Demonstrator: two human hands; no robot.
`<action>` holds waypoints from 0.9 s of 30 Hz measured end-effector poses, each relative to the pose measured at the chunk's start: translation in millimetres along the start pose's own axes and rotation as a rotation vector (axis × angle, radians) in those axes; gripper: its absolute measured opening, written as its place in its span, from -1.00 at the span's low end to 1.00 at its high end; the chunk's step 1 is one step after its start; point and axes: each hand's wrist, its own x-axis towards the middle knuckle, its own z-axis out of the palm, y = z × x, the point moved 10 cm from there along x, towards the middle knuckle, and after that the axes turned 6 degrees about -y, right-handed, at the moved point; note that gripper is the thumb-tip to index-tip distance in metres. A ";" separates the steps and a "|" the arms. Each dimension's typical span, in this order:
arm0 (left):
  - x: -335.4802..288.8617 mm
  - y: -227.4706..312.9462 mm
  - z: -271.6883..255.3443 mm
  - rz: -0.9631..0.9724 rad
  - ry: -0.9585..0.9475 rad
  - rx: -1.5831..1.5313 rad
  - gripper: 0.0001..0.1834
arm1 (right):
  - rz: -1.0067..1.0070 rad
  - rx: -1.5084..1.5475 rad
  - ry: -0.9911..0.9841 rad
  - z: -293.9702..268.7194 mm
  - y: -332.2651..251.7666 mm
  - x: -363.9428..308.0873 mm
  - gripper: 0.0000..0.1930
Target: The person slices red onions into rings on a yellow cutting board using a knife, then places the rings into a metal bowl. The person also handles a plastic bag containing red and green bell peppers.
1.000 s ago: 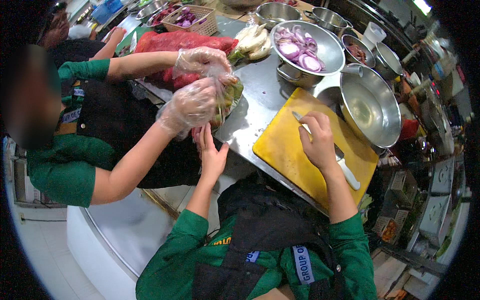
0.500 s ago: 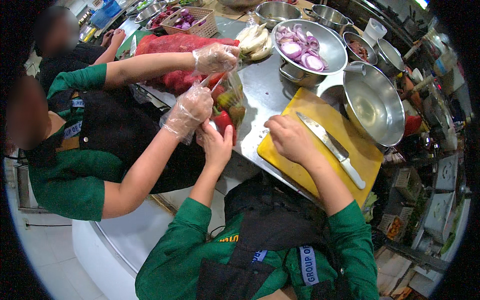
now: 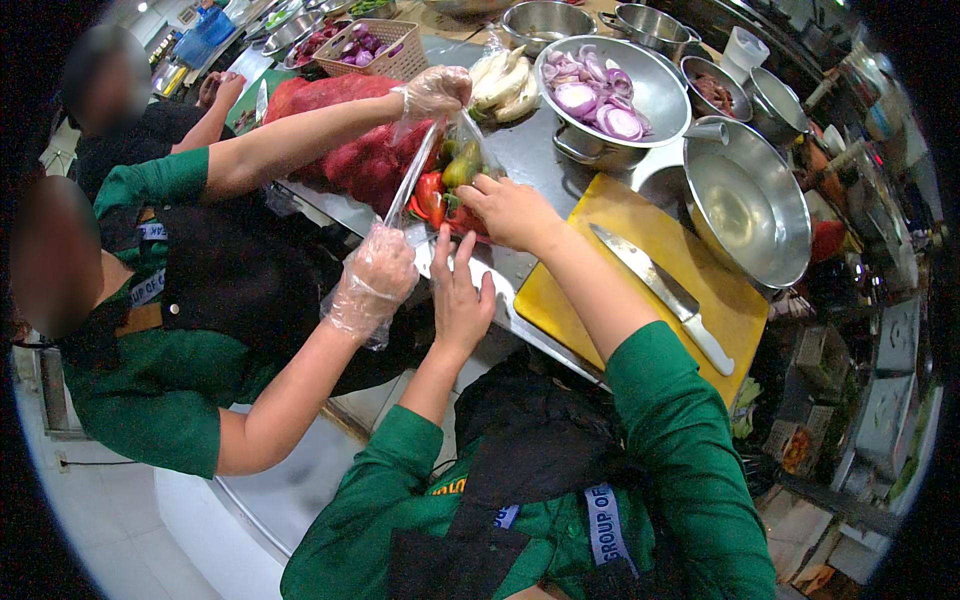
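Note:
A clear plastic bag of peppers (image 3: 433, 196), red and green ones, is at the table's near left edge, its top held by a co-worker's gloved hand (image 3: 437, 95). The co-worker's other gloved hand (image 3: 378, 265) is next to my left hand, with a stretched strip of plastic between the two gloves. My left hand (image 3: 460, 305) is open, fingers up, with its fingertips at the bag's lower edge. My right hand (image 3: 515, 212) reaches over from the right; its bent fingers touch the peppers, thumb and forefinger apart. A white-handled knife (image 3: 660, 290) lies on the yellow cutting board (image 3: 600, 205).
A colander (image 3: 665, 85) of sliced red onion stands on a pot beyond the board. To the right is a steel bowl (image 3: 745, 190). White radish-like vegetables (image 3: 502, 85) and a red mesh sack (image 3: 350, 165) lie further left. Another person stands at the far left.
My right hand has moved left from above the board to the peppers. My left hand has shifted right and spread its fingers. The co-worker's lower hand has drawn away from the bag, stretching plastic.

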 end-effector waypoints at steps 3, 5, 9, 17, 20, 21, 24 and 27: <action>14.0 -17.1 7.2 -0.151 -0.070 0.008 -0.20 | -0.019 -0.075 0.042 -3.4 6.9 -8.6 -0.76; 15.3 -39.5 18.2 -0.345 -0.155 0.057 -0.23 | 0.032 -0.169 0.022 -6.3 13.0 -13.5 -0.76; 10.3 -36.9 34.8 -0.289 -0.255 0.269 -0.42 | -0.243 -0.228 0.144 -19.0 -29.0 -16.3 -0.66; 4.3 -32.8 34.0 -0.136 -0.242 0.214 -0.63 | -0.259 0.049 -0.009 5.5 28.7 -10.8 -0.80; -5.6 -73.0 32.5 -0.361 -0.353 0.151 -0.79 | -0.087 0.181 -0.031 8.8 78.4 -30.6 -0.81; -13.6 -87.0 33.0 -0.479 -0.416 0.090 -0.79 | -0.068 0.196 -0.035 8.2 86.2 -36.4 -0.80; -6.2 -73.6 13.9 -0.398 -0.256 -0.116 -0.84 | 0.062 0.131 0.011 6.9 90.2 -38.3 -0.75; 20.2 -28.1 4.2 -0.151 -0.077 -0.239 -0.87 | 0.271 -0.049 -0.035 14.4 80.0 -28.2 -0.66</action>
